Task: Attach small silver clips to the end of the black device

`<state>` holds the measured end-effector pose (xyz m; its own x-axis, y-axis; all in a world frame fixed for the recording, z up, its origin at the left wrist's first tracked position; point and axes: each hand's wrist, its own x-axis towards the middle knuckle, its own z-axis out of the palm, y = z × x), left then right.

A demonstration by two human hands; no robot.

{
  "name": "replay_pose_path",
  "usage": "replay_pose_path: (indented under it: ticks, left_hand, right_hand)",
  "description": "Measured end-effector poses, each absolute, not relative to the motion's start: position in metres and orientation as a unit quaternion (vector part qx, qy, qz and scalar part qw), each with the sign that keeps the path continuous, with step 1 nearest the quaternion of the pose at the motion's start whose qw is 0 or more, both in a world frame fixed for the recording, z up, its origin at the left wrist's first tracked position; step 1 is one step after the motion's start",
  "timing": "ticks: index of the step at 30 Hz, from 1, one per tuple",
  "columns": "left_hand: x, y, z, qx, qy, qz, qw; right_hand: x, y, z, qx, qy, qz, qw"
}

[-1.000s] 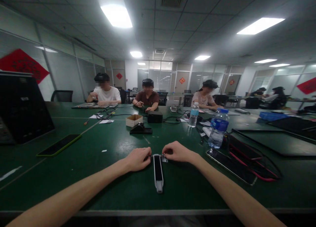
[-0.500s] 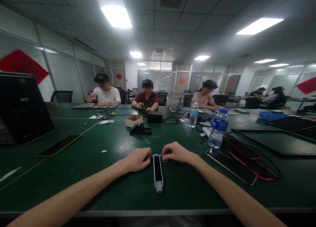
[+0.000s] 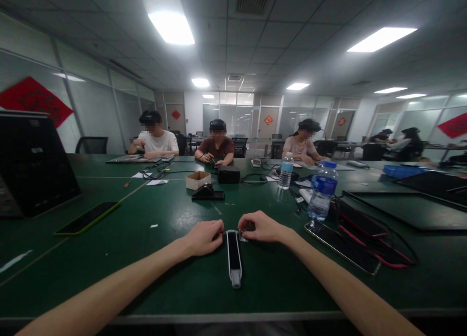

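Glass-walled office space surrounds a long green table point(image 3: 164, 289), with ceiling lights point(image 3: 171, 28) overhead and three people wearing dark headgear seated along its far edge. Close to the middle of the near edge lies a slim device point(image 3: 234, 255), white-framed with a dark face. Its long axis runs almost straight from the near edge toward the far edge, the narrower grey tip point(image 3: 236, 279) pointing at the near edge and leaning slightly right.

Both hands flank the broader, far end. The left hand point(image 3: 205, 238) rests at its left with fingers curled inward, the tips right beside the frame; whether they touch it or grip something small, I cannot tell. From those fingers the device lies to the right and stretches back toward the near edge. The right hand point(image 3: 260, 226) is on the other side, thumb and forefinger apparently pinched on a small shiny piece point(image 3: 244, 238), mostly hidden beneath them. From these, the device's far end lies just to the left, across a narrow gap. Neither hand is clearly nearer: both sets of fingertips sit by that far end, well apart from the grey tip. Farther toward the far edge stand a black holder point(image 3: 207, 194) and an open carton point(image 3: 198, 180).
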<state>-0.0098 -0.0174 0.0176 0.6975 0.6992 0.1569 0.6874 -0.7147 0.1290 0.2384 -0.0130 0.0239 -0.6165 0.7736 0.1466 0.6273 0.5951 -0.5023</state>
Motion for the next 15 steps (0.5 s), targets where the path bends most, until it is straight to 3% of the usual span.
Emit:
replay_pose_path:
  ticks: [12,15]
  left_hand:
    - [-0.013,-0.012,0.01,0.913,0.389,0.109,0.055]
    - [-0.012,-0.013,0.01,0.915,0.384,0.111,0.052]
  right_hand:
    - [0.243,-0.011,0.026,-0.4,-0.877,0.184,0.192]
    - [0.255,-0.008,0.034,-0.401,-0.884,0.129,0.204]
